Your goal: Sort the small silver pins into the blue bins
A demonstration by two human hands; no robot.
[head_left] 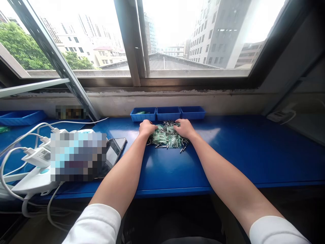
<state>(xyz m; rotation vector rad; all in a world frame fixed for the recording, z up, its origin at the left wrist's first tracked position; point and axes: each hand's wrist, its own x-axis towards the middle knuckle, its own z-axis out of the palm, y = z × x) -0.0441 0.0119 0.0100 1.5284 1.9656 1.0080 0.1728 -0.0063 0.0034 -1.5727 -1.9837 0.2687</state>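
Green-sleeved metal pins (166, 137) heap beneath left hand (147, 128) and right hand (185, 128).

From my end the window (193, 37) is the main light, its sky blown out to white (rough on a remote feed), and glare (210, 131) streaks the blue bench (228, 161). Shadows are faint. The metal pins (166, 135) read sharp, the window frame (48, 44) bows toward the edges, and a pixelated patch (77, 156) blurs the bench's left end.
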